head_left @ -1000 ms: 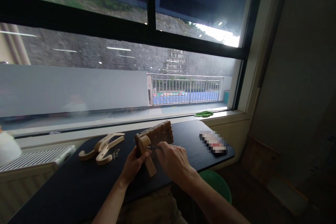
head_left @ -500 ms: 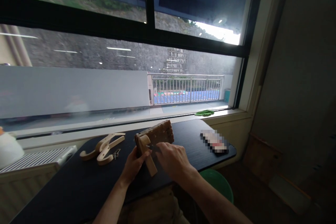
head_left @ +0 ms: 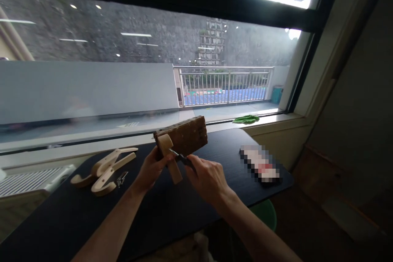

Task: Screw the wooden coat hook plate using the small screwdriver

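Note:
My left hand [head_left: 152, 168] is closed around a pale curved wooden piece [head_left: 175, 172], its thumb pressed on the front. Behind that piece, and against it, a brown rough-sided block [head_left: 192, 133] is held tilted above the table. A screwdriver [head_left: 187, 162] with a dark handle is gripped in my right hand [head_left: 209, 177]. Its thin metal shaft points left and meets the wooden piece near the curved top; the very tip is too small to make out. Further left lie more pale curved wooden pieces [head_left: 106, 172], with several small screws [head_left: 122, 179] beside them.
A dark table [head_left: 138, 221] stands below a window. At its right end lies a pixelated flat object [head_left: 260, 163]. A green cloth [head_left: 246, 119] rests on the sill, a white radiator [head_left: 39, 184] is at left, and a green stool [head_left: 264, 214] sits beneath the table edge.
My view has shifted, so the table scene appears differently placed. The screwdriver shows more clearly, with its shaft against the wooden piece. Both hands keep their holds.

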